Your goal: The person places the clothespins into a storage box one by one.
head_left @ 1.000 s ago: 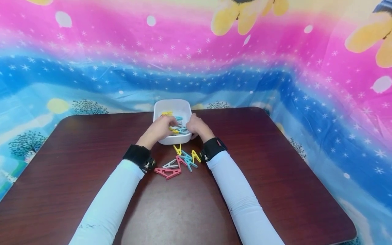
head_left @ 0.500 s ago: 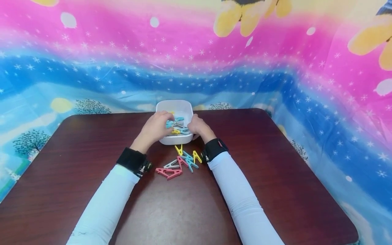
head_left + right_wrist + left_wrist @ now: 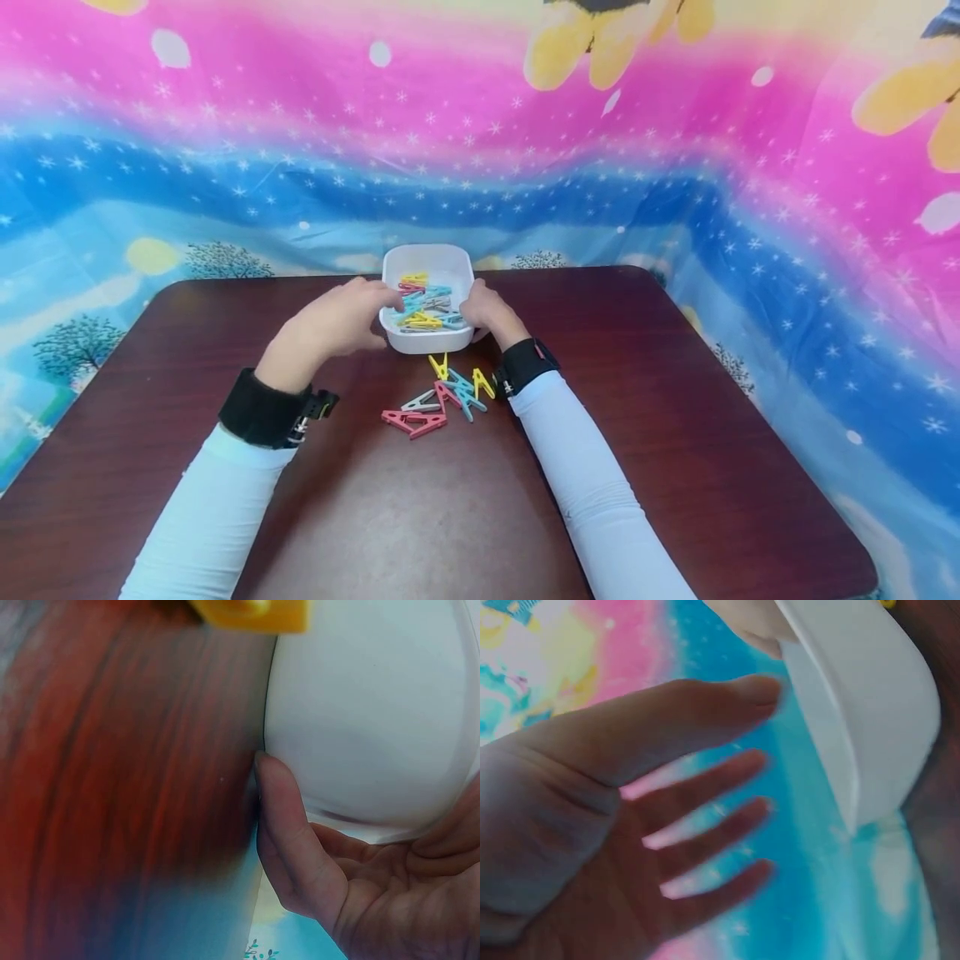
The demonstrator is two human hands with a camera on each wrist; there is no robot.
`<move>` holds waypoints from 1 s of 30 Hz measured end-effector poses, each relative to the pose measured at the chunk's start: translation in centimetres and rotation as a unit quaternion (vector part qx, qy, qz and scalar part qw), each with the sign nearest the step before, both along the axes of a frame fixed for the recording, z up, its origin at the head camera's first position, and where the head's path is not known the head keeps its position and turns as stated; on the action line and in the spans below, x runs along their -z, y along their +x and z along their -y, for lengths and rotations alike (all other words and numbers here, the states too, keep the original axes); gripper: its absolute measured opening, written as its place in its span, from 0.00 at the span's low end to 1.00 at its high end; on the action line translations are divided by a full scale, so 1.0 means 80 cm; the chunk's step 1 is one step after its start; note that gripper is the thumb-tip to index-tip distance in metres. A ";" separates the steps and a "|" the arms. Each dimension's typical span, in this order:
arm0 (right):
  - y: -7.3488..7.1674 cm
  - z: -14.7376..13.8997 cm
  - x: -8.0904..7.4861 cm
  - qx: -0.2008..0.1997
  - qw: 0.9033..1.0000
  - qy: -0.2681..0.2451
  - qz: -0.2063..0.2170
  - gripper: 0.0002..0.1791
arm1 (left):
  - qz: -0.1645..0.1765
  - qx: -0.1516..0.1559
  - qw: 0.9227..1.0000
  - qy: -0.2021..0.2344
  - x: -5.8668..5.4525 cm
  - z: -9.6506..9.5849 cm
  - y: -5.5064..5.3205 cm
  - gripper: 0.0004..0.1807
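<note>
The left hand [image 3: 333,318], fingers spread and free of any load in its wrist view, hovers at the left rim of a white plastic bin [image 3: 431,343], whose right wall the right hand [image 3: 487,308] grips. Only the head view shows the bin's multicoloured clothespins [image 3: 423,320]; a loose pile [image 3: 425,426] lies in front, and the bin stands near the far edge of the dark wood-grain table [image 3: 637,400], which extends widely to either side.

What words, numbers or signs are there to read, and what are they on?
None that I can read.
Tub: no writing on the sides that show.
Pegs: too small to tell.
Right sleeve: a faint mark or crease, too blurred to tell.
Cloth: pictures, no words.
</note>
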State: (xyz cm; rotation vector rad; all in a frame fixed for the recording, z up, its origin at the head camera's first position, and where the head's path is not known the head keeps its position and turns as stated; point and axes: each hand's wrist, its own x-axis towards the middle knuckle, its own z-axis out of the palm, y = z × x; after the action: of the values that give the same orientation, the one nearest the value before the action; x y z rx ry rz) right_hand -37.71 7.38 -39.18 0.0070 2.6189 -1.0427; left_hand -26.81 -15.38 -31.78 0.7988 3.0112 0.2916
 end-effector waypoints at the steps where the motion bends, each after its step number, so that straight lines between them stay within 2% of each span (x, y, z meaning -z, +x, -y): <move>1: 0.000 0.000 0.000 0.001 1.000 0.000 0.001 0.34 | 0.023 -0.005 1.000 -0.011 -0.001 -0.003 0.006 0.30; 5: 0.000 -0.001 0.002 0.007 1.000 -0.006 0.003 0.34 | 0.113 -0.019 0.993 -0.033 0.000 -0.019 0.025 0.28; 8: -0.001 0.000 0.005 0.007 1.000 -0.013 0.006 0.34 | 0.152 -0.019 0.987 -0.037 0.002 -0.030 0.037 0.25; 13: -0.002 0.002 0.005 0.007 1.000 -0.015 0.009 0.34 | 0.157 -0.010 0.987 -0.043 0.005 -0.044 0.050 0.25; 23: -0.002 0.003 0.004 0.010 1.000 -0.010 0.009 0.36 | 0.190 -0.008 0.980 -0.066 0.032 -0.057 0.053 0.24; 30: -0.002 0.002 0.004 0.007 1.000 -0.013 0.003 0.36 | 0.203 -0.031 0.976 -0.079 0.041 -0.056 0.058 0.21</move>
State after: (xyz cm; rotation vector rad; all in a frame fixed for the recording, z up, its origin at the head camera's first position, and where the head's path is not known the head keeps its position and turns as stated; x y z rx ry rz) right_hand -37.87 7.21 -39.52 0.0211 2.6040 -1.0793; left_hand -22.17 -10.87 -35.10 0.5539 2.6371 0.1855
